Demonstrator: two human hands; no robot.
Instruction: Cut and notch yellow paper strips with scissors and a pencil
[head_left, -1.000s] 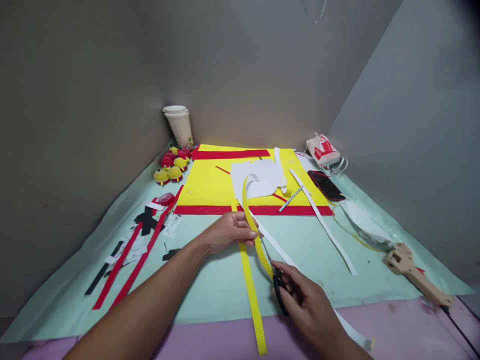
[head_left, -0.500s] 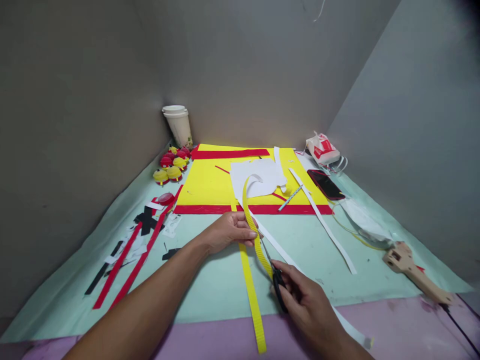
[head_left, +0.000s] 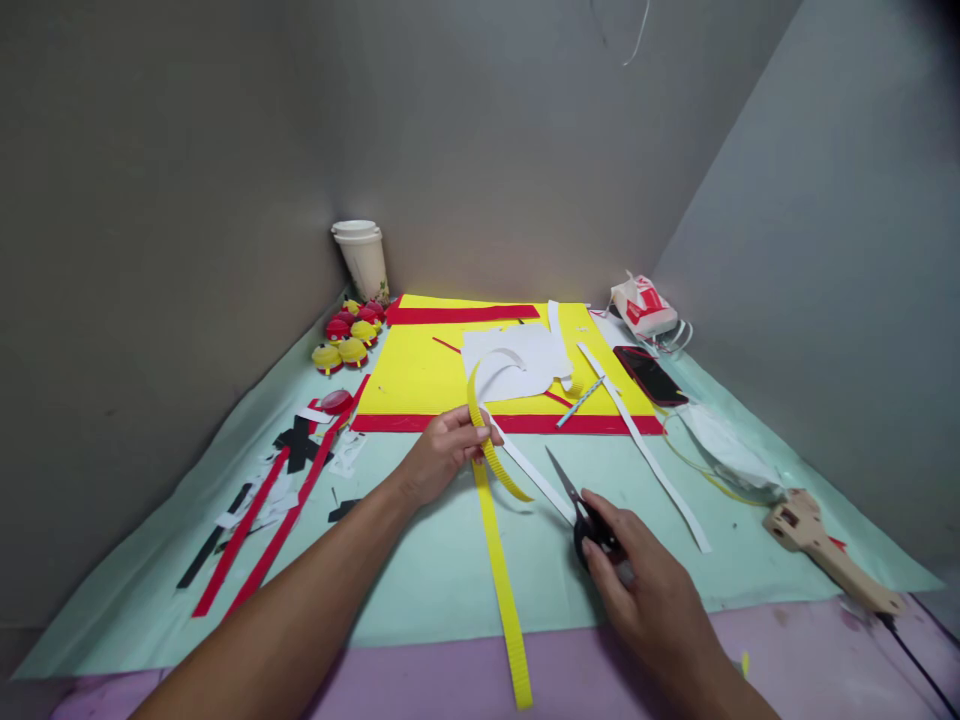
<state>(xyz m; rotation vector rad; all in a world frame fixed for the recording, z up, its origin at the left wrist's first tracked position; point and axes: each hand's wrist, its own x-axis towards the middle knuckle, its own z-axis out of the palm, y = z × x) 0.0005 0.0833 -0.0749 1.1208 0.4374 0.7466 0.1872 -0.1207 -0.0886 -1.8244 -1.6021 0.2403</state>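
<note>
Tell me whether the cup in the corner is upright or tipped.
Upright. The cup stands on its base in the corner, lid on top, behind the red and yellow balls.

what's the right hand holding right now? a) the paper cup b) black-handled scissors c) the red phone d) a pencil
b: the right hand grips the black-handled scissors, blades pointing up and away from it, while the left hand pinches the curved yellow strip.
</note>
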